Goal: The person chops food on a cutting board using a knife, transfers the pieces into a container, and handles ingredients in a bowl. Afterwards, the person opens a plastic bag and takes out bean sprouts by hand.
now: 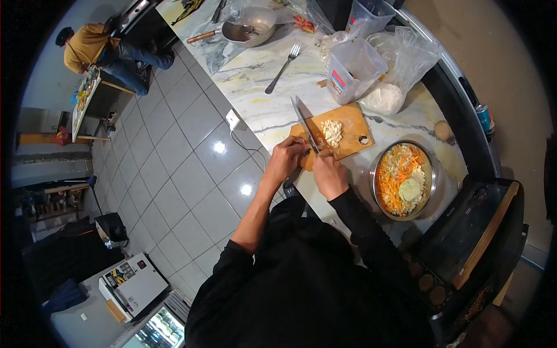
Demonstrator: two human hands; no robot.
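My right hand (329,175) is closed round the handle of a kitchen knife (304,123), its blade pointing away from me across the left part of a wooden cutting board (349,120). My left hand (285,159) is at the board's near left end, beside the blade, with its fingers pinched together; what they hold is hidden. A small heap of chopped pale pieces (332,133) lies on the board, right of the knife. To the right stands a metal bowl (432,187) with shredded orange and pale food and a smooth pale green mound (411,190).
Behind the board are a fork (284,68), a clear plastic container (355,68) and a plastic bag with white contents (384,98). A pan (249,33) sits farther back. A black appliance (464,223) stands right. Another person (96,49) bends over a small table at far left.
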